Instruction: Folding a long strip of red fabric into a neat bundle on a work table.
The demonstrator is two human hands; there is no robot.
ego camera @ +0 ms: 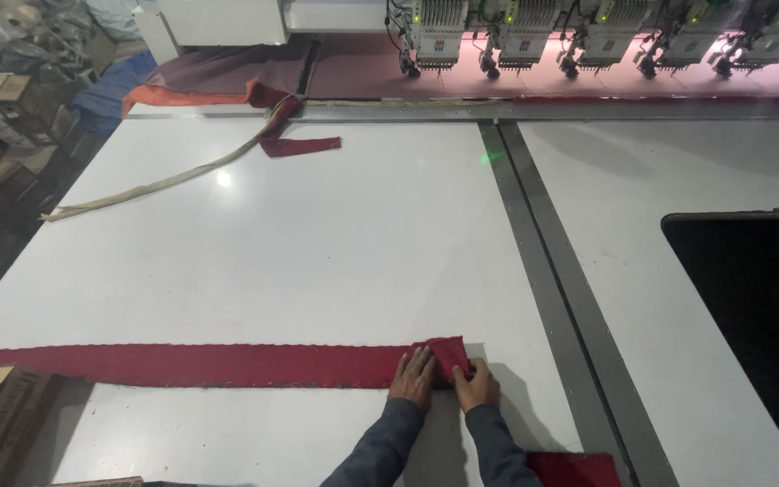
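Basically, risk scales with size, so top down. Desk (317, 252): big white slab, smooth, with a metal channel (543, 271) running front to back just right of the hands. Low friction means anything pressed at one end only can slide or pivot.

Red strip (200, 365): long, lies parallel to the near edge, running from the left edge to a folded end (448, 354) near the channel. Only that end is held; the rest lies free. A sideways push would likely skew the whole run or ripple it, and the fold would set crooked.

Cord (164, 180) and red scrap (299, 144) at the far-left area: well apart, no snag risk now.

Left hand (414, 377): fingers flat and spread, pressing the strip just left of the fold. Right hand (477, 386): fingers curled, pinching the folded end's lower corner. If the pinch slips, I'd expect the fold to spring open.

Another red piece (574, 469) sits at the near edge by the right sleeve; an elbow could drag it off.
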